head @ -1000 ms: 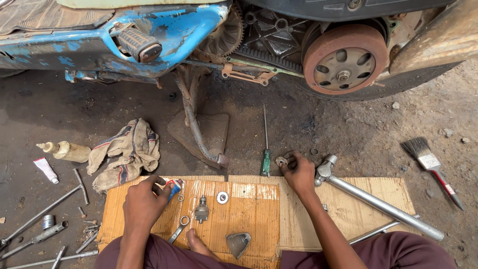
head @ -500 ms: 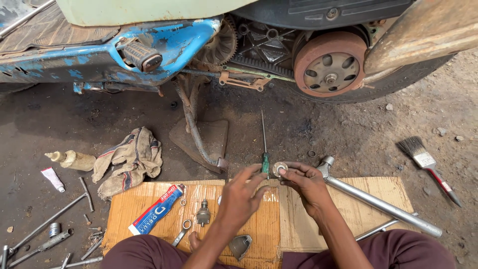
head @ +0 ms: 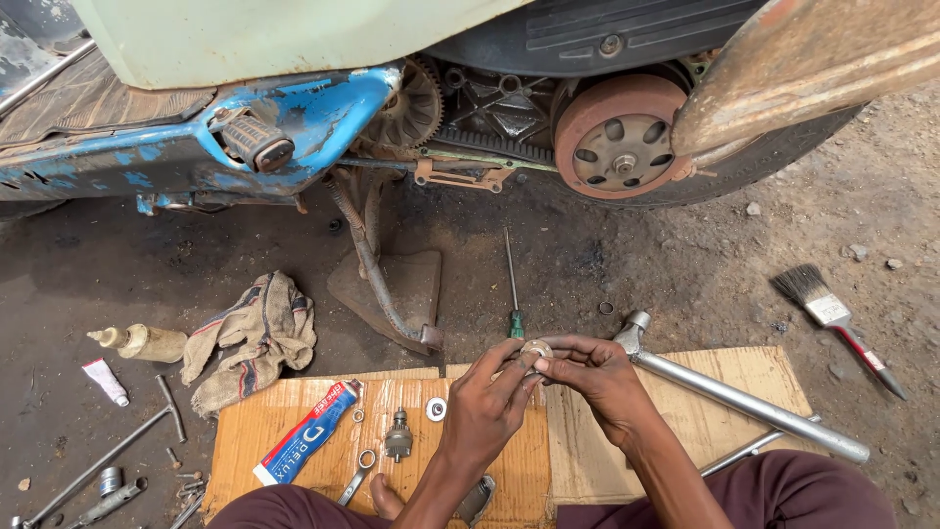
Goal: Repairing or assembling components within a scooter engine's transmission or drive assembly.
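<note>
- My left hand [head: 487, 407] and right hand [head: 592, 377] are pinched together on a small round metal part [head: 536, 349], held just above the cardboard sheet [head: 255, 431].
- A second ago my left hand was down by the blue-and-red tube [head: 308, 432]; it has since come up to meet the right.
- The tube now lies flat on the cardboard, left of my hands.
- The long socket wrench [head: 739, 397] and green-handled screwdriver [head: 511, 289] lie where they did before.
- The rag [head: 257, 335] is unmoved.
</note>
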